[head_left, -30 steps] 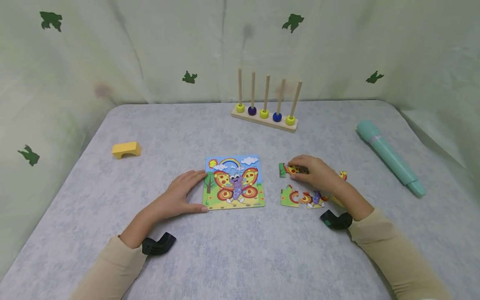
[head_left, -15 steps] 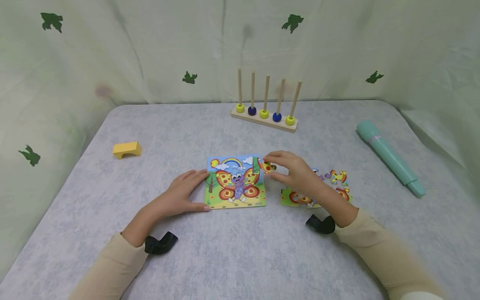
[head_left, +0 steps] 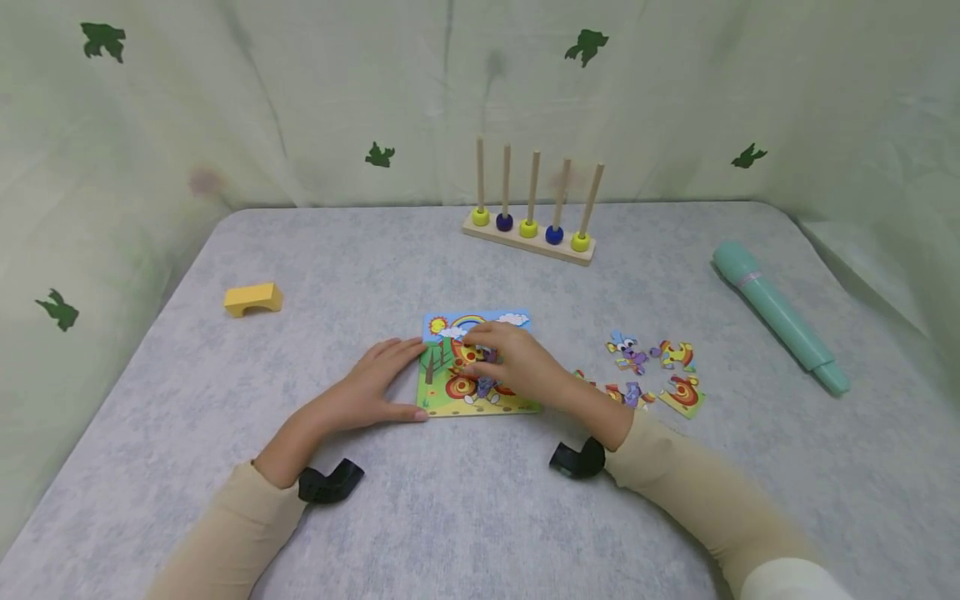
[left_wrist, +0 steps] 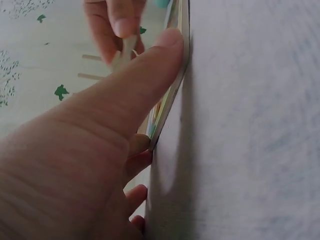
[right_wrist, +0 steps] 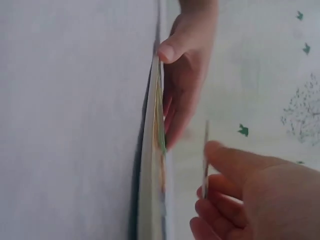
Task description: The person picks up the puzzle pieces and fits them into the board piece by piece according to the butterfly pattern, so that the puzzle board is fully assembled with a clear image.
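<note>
At the centre of the frame, a square wooden puzzle board point(head_left: 480, 408) with a printed butterfly, sun and rainbow lies flat on the pale grey mottled worktop point(head_left: 450, 517). The left hand point(head_left: 371, 387) is spread wide along its left side, holding nothing in a grip: the thumb touches near the lower-left corner and the fingertips meet the edge higher up, probably to brace the board against sliding while leaving most of its picture uncovered.

The right hand point(head_left: 517, 358) pinches a thin green, red and yellow jigsaw piece point(head_left: 463, 353) between thumb and fingers. The wrist views are soft and show the piece nearly edge-on, but it appears to be clear of the board, over the printed left wing. Gripped by its rim, it keeps its own picture largely visible, presumably so it can be compared with the print.

Right of centre lie the colourful loose jigsaw pieces point(head_left: 677, 356), spread near the board and within easy reach of the right hand; the forearm partly covers some. The yellow arched block point(head_left: 253, 297) at left, natural-wood peg stand point(head_left: 528, 242) at upper centre and teal microphone-shaped object point(head_left: 783, 317) at right sit apart, out of both hands' way.
</note>
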A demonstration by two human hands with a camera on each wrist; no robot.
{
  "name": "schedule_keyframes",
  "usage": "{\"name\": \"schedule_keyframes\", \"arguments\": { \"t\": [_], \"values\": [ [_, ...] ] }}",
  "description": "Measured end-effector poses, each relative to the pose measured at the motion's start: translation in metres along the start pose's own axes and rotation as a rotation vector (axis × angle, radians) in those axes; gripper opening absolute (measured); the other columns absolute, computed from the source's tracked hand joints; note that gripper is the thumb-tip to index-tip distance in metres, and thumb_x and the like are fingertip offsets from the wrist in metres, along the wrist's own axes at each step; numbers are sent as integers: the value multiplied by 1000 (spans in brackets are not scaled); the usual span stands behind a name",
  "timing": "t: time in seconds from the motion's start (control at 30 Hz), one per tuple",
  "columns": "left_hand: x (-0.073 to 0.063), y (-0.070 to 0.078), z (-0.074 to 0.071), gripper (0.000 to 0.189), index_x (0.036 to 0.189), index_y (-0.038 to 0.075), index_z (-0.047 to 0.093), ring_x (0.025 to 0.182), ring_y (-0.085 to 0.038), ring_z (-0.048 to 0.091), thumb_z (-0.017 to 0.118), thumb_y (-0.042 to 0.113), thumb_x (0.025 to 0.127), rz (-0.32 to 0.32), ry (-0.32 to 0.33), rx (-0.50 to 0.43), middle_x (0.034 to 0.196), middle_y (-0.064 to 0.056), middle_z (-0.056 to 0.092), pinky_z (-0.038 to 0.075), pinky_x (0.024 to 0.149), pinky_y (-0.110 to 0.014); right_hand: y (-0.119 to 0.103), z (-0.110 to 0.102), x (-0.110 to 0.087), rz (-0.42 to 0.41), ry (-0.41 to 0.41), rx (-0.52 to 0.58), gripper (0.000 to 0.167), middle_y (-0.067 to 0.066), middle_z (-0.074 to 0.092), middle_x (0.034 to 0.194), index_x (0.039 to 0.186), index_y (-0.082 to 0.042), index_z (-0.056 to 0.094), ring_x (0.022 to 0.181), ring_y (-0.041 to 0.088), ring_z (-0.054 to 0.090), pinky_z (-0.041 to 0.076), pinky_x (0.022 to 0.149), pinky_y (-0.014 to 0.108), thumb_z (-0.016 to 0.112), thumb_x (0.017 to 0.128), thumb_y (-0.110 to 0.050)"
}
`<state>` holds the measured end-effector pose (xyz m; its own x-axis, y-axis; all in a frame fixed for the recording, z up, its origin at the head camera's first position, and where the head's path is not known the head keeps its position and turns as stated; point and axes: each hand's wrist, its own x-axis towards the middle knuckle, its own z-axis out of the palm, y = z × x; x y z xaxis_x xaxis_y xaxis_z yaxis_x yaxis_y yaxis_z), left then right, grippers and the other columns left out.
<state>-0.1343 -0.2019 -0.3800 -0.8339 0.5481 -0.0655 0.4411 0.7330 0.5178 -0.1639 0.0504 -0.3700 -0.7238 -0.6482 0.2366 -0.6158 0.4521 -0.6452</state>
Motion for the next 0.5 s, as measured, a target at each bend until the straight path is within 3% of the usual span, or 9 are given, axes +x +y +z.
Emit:
{"name": "schedule_keyframes", "arguments": {
  "t": [0.17, 0.5],
  "values": [
    [1, -3, 1, 92, 143, 9, 23, 133, -31, 6, 66, 53, 74, -2, -19, -61, 147, -8, 18, 12, 103, -52, 8, 11, 7, 10, -26, 15, 33, 4, 56, 117, 115, -7, 61, 107, 13, 50, 41, 86, 24, 64, 85, -21],
    [3, -6, 3, 89, 141, 6, 26, 132, -33, 9, 67, 48, 75, 27, 12, -72, 145, -11, 21, 12, 102, -53, 12, 19, 13, 25, -61, -75, 38, 2, 56, 120, 120, -11, 59, 113, 14, 47, 35, 95, 29, 63, 85, -25]
  ]
}}
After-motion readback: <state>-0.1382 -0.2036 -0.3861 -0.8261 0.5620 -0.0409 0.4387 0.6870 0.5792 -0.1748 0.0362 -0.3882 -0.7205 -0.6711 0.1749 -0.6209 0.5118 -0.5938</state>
